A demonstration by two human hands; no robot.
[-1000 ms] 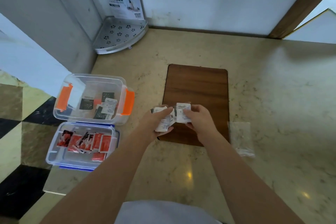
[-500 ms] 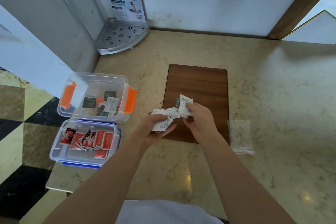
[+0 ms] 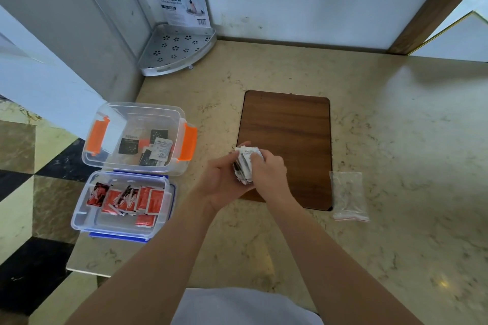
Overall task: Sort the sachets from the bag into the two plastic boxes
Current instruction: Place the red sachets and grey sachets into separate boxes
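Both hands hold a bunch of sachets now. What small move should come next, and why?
Probably carry the sachets, white and dark, left to the orange-clip box: it already holds such ones, while the blue box holds red. Both the left hand and right hand grip them.

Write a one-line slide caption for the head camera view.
Both hands, left hand and right hand, gather white sachets over the wooden board beside two plastic boxes.

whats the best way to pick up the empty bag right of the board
Pinch the bag at its near edge, by the red zip strip, coming from above on the right with the right hand. It lies flat and limp on the counter, touching the board's right edge, so the stiffer zip end probably lifts easiest. Both hands now hold sachets; free one first.
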